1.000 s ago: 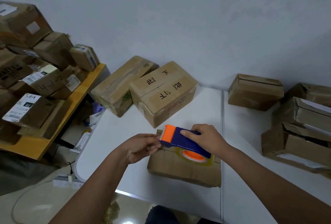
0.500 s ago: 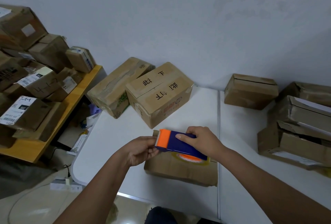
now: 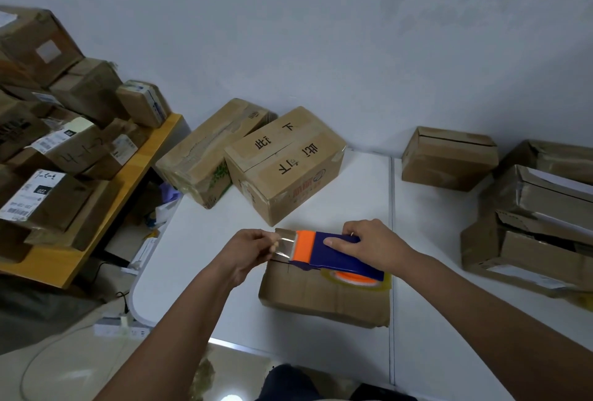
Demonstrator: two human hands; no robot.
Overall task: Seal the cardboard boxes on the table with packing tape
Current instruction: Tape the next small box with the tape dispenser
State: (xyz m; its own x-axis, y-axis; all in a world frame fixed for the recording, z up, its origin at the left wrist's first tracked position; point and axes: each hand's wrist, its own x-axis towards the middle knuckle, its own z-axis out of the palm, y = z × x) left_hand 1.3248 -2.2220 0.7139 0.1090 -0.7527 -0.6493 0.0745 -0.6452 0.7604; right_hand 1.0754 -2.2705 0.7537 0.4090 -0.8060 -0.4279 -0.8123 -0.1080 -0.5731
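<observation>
In the head view, the flat cardboard box [image 3: 324, 291] lay on the white counter [image 3: 205, 240] at about 6 o'clock of the scene, directly under both hands. The right hand [image 3: 369, 243] had its grip wrapped over the blue-and-orange tape dispenser [image 3: 333, 254], fingers curled along the body, the roll sitting at the tool's 4 o'clock end above the box lid. The left hand [image 3: 250, 251] pinched the free end of the clear packing tape [image 3: 285, 245] at the dispenser's 9 o'clock mouth, with a short strip stretched between the two. The tape looked thin, limp and sticky, likely to fold on itself, so holding it by the very tip and keeping it taut seemed wise; the box appeared light and somewhat crushed, soft at its edges, and would probably be best steadied by pressing on the lid near the seam. Counting cartons on the counter: one under the hands, two large boxes [image 3: 282, 163] side by side at 12 o'clock, one smaller box [image 3: 449, 160] at 2 o'clock, and a ragged stack [image 3: 539, 224] at 3 o'clock, perhaps three or four, though overlap made that count uncertain. One dispenser and one roll were visible. A wooden shelf [image 3: 106, 208] at 9 o'clock held many more parcels.
</observation>
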